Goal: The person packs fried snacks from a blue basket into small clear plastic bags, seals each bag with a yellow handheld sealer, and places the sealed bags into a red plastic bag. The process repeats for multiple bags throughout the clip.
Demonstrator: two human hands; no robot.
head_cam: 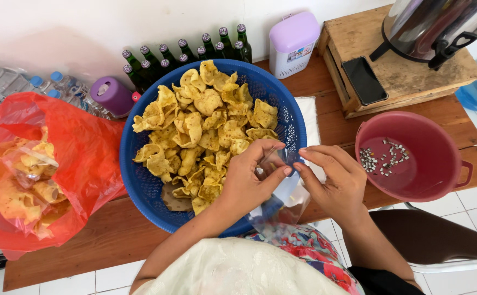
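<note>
The basket [140,180] in the middle was deep blue with a fine mesh pattern, and the crackers [206,131] in it were yellow, speckled with darker flecks. At the left, a red-orange plastic bag [85,158] showed more yellow crackers through clear wrap. The hands [298,180] pinched a clear, colourless small bag [282,191]. At the right, the bowl [440,158] was dusty pink, dotted with small white-and-grey bits. The far bottles [151,63] were dark green, the lidded box [293,41] lilac and white, the worktop [113,240] reddish brown.
</note>
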